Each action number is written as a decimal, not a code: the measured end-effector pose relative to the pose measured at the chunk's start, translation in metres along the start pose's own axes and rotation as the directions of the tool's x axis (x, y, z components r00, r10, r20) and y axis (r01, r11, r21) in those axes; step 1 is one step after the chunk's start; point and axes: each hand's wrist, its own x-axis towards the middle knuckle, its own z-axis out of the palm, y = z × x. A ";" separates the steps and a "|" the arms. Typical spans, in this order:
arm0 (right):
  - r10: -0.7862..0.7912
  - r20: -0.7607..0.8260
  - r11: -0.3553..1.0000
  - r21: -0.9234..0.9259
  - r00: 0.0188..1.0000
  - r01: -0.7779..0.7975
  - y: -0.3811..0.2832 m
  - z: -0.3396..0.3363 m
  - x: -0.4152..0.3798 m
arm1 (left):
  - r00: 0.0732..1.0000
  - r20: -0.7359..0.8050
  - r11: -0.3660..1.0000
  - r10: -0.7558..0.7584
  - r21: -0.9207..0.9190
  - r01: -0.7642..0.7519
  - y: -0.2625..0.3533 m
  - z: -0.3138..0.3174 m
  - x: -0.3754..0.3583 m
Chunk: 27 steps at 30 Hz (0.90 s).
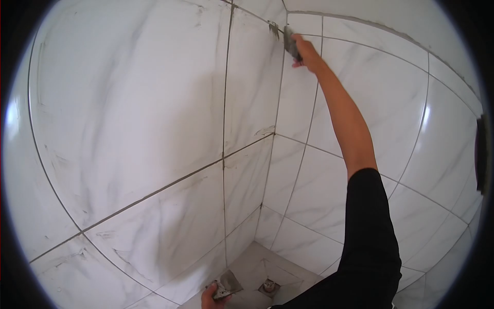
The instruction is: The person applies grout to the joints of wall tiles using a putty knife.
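Note:
My right hand (307, 53), raised at the end of an outstretched arm, is closed around a grey, grout-smeared scraper (290, 44). Its flat blade is at the inside corner of the tiled walls, near the top. Just left of it, a dark smear of grout (274, 30) marks the tile by a horizontal joint. Low in the view, my left hand (210, 298) grips a putty knife (230, 282) with a wide, dirty blade and grey paste near the handle. That hand is partly cut off by the bottom of the view.
White marbled tiles (154, 92) with dark joints cover the left wall, with faint smears. The right wall (370, 103) has lighter grey joints. Below lies a grey floor (247, 255) with a square drain opening (268, 287). A dark object (481, 154) is at the right edge.

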 end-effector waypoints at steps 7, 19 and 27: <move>0.128 0.103 0.982 0.123 0.986 -0.140 -0.068 0.010 0.047 | 0.985 -0.162 0.939 0.056 -0.326 -0.107 -0.017 -0.024 -0.015; -0.366 0.439 0.837 0.541 0.820 0.084 -0.121 -0.051 -0.118 | 0.994 -0.075 0.926 0.073 -0.366 -0.096 -0.008 -0.004 0.004; 0.084 0.920 0.995 -0.060 0.384 -0.075 0.028 -0.020 -0.377 | 0.963 -0.022 0.949 0.269 -0.166 -0.269 0.086 0.087 -0.028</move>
